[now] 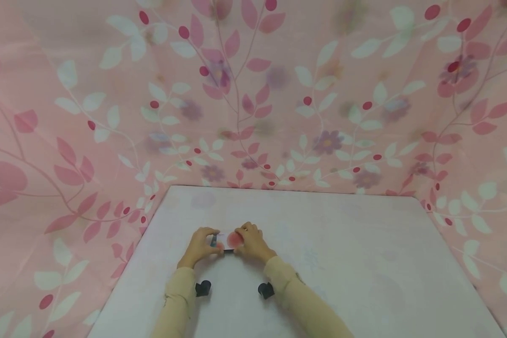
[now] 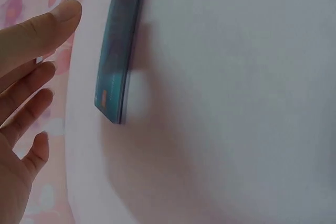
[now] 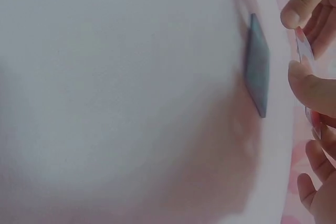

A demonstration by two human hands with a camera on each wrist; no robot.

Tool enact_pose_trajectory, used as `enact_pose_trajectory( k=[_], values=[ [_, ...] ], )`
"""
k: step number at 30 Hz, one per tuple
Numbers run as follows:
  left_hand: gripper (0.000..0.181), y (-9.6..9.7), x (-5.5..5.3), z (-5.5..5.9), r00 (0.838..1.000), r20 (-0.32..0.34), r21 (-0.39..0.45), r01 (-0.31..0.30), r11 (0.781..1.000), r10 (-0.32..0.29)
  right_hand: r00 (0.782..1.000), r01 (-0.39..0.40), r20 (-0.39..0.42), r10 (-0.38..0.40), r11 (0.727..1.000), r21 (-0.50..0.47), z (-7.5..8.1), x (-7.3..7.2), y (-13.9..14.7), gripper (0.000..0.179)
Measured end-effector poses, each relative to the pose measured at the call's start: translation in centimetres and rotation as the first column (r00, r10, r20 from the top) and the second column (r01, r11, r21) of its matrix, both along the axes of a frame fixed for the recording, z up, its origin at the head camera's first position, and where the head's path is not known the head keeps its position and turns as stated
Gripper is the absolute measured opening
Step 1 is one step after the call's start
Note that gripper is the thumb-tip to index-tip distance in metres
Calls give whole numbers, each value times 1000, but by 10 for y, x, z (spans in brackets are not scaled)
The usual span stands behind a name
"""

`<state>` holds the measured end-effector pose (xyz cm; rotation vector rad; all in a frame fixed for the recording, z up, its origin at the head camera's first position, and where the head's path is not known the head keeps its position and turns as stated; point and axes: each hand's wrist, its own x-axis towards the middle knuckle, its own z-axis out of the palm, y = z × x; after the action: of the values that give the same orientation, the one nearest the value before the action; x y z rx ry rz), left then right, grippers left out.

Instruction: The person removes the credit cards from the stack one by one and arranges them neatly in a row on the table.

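One thin card (image 1: 225, 238), white with a red disc, lower centre of the head view, held apart from and above a dark teal slab (image 2: 116, 56) lying flat on the white table (image 1: 363, 244). Left hand (image 1: 199, 246): thumb and fingers pinching the card's left end. Right hand (image 1: 253, 242): likewise at the right end. Handling, by judgement: light, flexible — it looks slightly bowed in the right wrist view — and probably slick; best taken by its edges, as hard pressure could crease it. Slab: likely stiff, smooth. Lettering: small marks at the card's upper left, illegible; orange-red patch and faint print toward the slab's lower end in the left wrist view, too blurred to read.
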<state>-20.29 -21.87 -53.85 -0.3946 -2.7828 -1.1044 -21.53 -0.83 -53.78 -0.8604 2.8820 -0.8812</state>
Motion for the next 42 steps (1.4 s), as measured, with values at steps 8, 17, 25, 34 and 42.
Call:
enact_pose_trajectory(
  k=[8,17,25,34,42],
  values=[
    [57,17,8,7,1000,24,50,1,999,-2,1000,15,-21,-16,999,-53,7,10,16,56],
    [54,38,20,7,1000,-12,115,10,993,-9,996,24,-81,-35,991,-129,11,29,41,57],
    [54,59,25,13,998,-59,125,39,991,-31,997,32,-61,-44,983,-179,21,34,65,55],
    [53,83,25,15,992,-103,124,91,988,-79,993,70,-85,-85,984,-163,28,41,87,53],
    [51,104,25,15,987,-94,149,142,979,-129,987,117,-90,-132,981,-152,30,47,108,55]
  ],
)
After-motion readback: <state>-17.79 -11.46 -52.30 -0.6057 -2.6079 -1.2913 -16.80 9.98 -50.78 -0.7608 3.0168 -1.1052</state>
